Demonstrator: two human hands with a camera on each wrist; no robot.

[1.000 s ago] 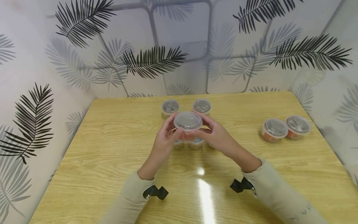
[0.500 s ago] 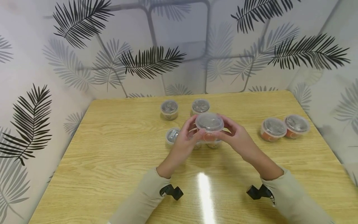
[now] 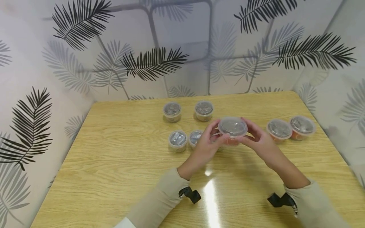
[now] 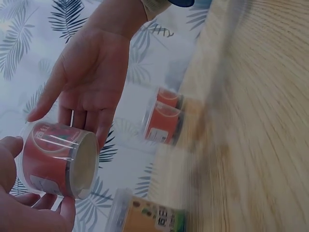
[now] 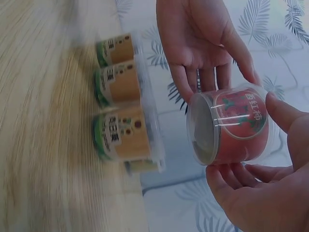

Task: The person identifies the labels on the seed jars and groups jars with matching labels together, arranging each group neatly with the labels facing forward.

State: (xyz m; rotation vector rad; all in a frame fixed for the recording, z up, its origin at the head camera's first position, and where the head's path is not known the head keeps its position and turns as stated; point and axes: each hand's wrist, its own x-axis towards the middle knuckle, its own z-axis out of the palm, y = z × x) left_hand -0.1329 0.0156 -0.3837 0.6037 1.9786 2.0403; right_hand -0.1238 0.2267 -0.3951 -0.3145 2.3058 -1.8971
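A clear-lidded plastic tub with a red label [image 3: 232, 126] is held up above the table between both hands. My left hand [image 3: 206, 141] grips its left side, and my right hand [image 3: 258, 139] grips its right side, thumbs on the near side. In the right wrist view the red tub [image 5: 241, 125] shows a tomato picture and pale writing, lying sideways to that camera. The left wrist view shows the tub's pale underside [image 4: 84, 166]. Behind my left hand is a tan-labelled tub [image 3: 218, 147], mostly hidden.
Two tan-labelled tubs [image 3: 178, 141] [image 3: 195, 137] stand left of my hands. Two more lidded tubs [image 3: 172, 111] [image 3: 204, 110] stand behind. Two red-labelled tubs [image 3: 279, 129] [image 3: 302, 126] stand side by side at the right of the wooden table [image 3: 114, 164]. Leaf-patterned cloth surrounds it.
Both hands have carried the red tub rightward, still gripping it. The front tubs on the left have come into view from behind the hands. The standing tubs keep their places.
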